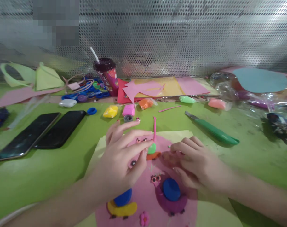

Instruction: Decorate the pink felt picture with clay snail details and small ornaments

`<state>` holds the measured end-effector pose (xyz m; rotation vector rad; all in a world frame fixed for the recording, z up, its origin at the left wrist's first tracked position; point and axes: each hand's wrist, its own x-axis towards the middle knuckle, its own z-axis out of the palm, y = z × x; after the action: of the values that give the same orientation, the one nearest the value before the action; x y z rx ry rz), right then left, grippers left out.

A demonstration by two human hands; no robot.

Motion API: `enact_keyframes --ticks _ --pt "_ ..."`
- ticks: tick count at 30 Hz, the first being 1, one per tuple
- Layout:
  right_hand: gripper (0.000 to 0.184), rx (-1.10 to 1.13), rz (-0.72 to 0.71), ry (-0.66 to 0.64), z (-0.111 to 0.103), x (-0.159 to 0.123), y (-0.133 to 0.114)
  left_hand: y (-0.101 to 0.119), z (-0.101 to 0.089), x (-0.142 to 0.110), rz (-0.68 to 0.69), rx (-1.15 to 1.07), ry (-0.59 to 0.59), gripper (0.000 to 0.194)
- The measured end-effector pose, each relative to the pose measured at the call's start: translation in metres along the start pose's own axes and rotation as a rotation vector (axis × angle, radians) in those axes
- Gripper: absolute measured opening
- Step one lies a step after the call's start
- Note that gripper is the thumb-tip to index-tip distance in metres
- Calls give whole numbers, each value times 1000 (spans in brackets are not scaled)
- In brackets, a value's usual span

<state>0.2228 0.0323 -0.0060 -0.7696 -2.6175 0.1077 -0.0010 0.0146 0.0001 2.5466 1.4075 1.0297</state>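
My left hand (123, 154) hovers over a pink paper sheet (148, 195), its thumb and forefinger pinched on a small green clay ball (152, 148) with an orange clay piece (154, 155) beside it. A thin pink clay strip (154, 127) rises just behind the ball. My right hand (192, 162) rests curled on the sheet to the right, fingertips close to the orange piece; nothing shows in it. On the sheet nearer me sit a purple clay snail with a blue shell (171, 192) and a yellow and blue clay figure (123, 205).
Two dark phones (43, 132) lie at the left. A green utility knife (213, 130) lies at the right. Clay lumps in yellow (110, 111), pink (128, 110), orange (145, 103) and green (187, 99) sit behind, with a cup (107, 75), coloured paper and plastic bags (247, 91).
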Motion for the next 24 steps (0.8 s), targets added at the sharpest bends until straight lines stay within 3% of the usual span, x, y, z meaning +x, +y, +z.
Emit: enact_keyframes --ticks 4,7,11,13,16,19,24 --pt "28 -24 -79 85 -1 1 2 2 -1 0 15 -12 22 25" --pt "24 -79 -99 69 -4 3 3 3 -3 0 27 -10 18 26" --pt "20 -292 67 135 -18 0 26 4 -5 -1 116 -59 -160 22" --pt "26 -431 209 114 -24 -7 48 6 -6 0 164 -74 -272 22" --pt "39 -640 303 -23 -22 -21 80 8 -7 1 198 -59 -350 23" --pt "41 -668 303 -66 -14 -33 96 7 -7 2 226 -36 -365 21" --pt "35 -613 219 -90 -18 -42 95 2 -3 1 241 -23 -330 19"
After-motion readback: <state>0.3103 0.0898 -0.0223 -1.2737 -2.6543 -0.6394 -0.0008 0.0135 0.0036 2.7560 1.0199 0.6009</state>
